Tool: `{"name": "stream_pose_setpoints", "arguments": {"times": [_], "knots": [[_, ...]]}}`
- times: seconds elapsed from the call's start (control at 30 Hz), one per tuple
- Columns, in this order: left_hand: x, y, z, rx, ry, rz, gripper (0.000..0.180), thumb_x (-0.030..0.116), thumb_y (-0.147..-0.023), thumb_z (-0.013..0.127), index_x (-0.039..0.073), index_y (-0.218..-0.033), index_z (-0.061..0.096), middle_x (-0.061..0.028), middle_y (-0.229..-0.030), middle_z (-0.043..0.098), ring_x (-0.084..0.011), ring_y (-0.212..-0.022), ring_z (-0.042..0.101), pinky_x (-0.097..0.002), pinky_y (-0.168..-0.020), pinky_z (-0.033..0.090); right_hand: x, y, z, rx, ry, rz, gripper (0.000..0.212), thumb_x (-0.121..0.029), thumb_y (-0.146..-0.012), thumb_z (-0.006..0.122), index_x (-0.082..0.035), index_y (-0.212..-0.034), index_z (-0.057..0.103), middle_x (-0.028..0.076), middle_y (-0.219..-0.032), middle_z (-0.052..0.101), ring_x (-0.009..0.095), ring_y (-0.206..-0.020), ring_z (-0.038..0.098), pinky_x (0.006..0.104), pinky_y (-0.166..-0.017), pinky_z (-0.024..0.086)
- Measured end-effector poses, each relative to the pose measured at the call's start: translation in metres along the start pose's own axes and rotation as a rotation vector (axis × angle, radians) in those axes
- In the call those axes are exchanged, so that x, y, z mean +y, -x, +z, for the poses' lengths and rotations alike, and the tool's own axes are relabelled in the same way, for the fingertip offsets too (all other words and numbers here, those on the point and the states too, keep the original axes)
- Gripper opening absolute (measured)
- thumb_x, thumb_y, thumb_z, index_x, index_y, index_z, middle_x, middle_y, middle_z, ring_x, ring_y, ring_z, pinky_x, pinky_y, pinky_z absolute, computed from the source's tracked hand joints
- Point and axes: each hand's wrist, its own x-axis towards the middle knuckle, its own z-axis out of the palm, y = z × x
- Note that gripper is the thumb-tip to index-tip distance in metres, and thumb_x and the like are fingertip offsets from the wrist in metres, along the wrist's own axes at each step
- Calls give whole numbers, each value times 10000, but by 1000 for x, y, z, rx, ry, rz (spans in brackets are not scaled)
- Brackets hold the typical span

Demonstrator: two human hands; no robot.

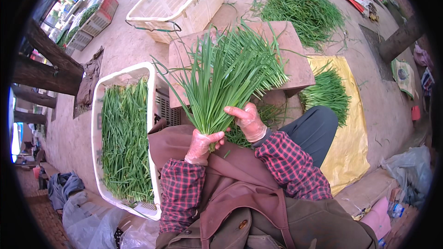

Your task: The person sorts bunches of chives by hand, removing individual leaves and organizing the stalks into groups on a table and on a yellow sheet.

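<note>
My left hand point(202, 146), in a thin clear glove, is closed round the lower stems of a bunch of green chives point(217, 87). The leaves fan upward and away from me. At the bunch's right edge is my right hand point(250, 122), also gloved, its thumb against the leaves and its other fingers curled. Whatever those fingers pinch is hidden. Beyond the bunch, more chives point(263, 57) lie on a low reddish board point(295, 67). Loose green leaves point(272, 113) are scattered below the board's near edge.
On my left stands a white crate point(98, 129) packed with chives. An upright, pale crate point(198, 7) is beyond the board. A big heap of greens point(300, 9) covers the floor at far right. Nearer, a bundle of chives point(326, 94) rests on a yellow sheet point(355, 143). Wooden posts point(55, 71) flank the area.
</note>
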Motion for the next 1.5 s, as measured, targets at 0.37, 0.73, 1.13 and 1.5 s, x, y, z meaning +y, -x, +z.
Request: {"name": "stream_pose_setpoints", "arguments": {"times": [0.37, 0.73, 1.13, 1.5], "knots": [[-12, -5, 3, 227, -401, 86, 339, 16, -883, 685, -12, -1213, 609, -79, -926, 721, -133, -636, 607, -269, -531, 495, 8, 0, 2, -164, 89, -19, 318, -188, -875, 776, -26, -1120, 655, 35, -977, 690, 103, -813, 627, 265, -704, 510], [-3, 8, 57, 337, -1281, 389, 958, 84, -781, 789, -6, -1547, 221, -209, -1323, 559, -388, -1074, 643, -421, -840, 548, 7, -4, 5, 89, -53, -48, 295, -49, -869, 717, 33, -1149, 672, 107, -1084, 720, 182, -940, 686, 327, -889, 549], [50, 32, 10, -299, -6, -232, 695, 295, -882, 749, -18, -1415, 431, -134, -1248, 621, -256, -1111, 645, -388, -947, 546, -6, 22, 18, -146, 9, -57, 262, -106, -872, 733, -25, -1115, 679, 47, -982, 706, 142, -868, 663, 293, -796, 538], [2, 52, 32, -304, 374, -199, 715, 308, -823, 769, -7, -1384, 459, -225, -1181, 639, -311, -1005, 665, -397, -869, 568, 20, 21, -13, -380, -54, 268, 339, -209, -901, 751, -24, -1168, 657, 65, -982, 716, 137, -776, 687, 259, -621, 559]]}}
